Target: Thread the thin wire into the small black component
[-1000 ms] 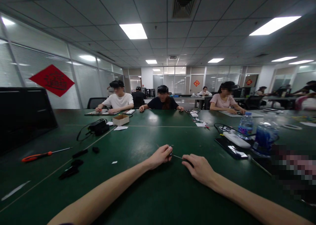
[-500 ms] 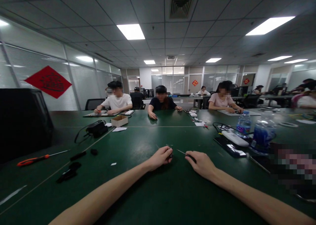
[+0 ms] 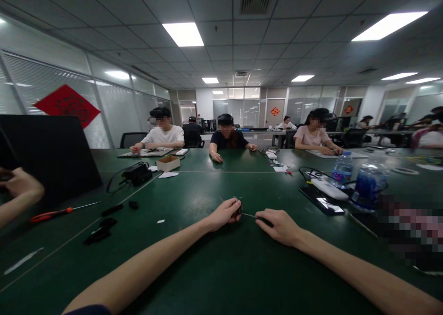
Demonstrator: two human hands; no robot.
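My left hand is closed around a small dark object, mostly hidden by the fingers. My right hand grips a slim screwdriver with a thin metal shaft and a dark handle under the palm. The shaft points left and its tip meets or nearly meets the dark object; I cannot tell which. Both hands are low over the green table, in the middle of the view.
An orange-and-black screwdriver and black pieces lie left. A co-worker's hand shows at the left edge by a black panel. Beyond stands a small box; right are a phone, a white device and bottles.
The screwdriver's shaft has come left to the dark object as my right hand shifted slightly left. A co-worker's hand has appeared at the left edge. The view has tilted down a little.
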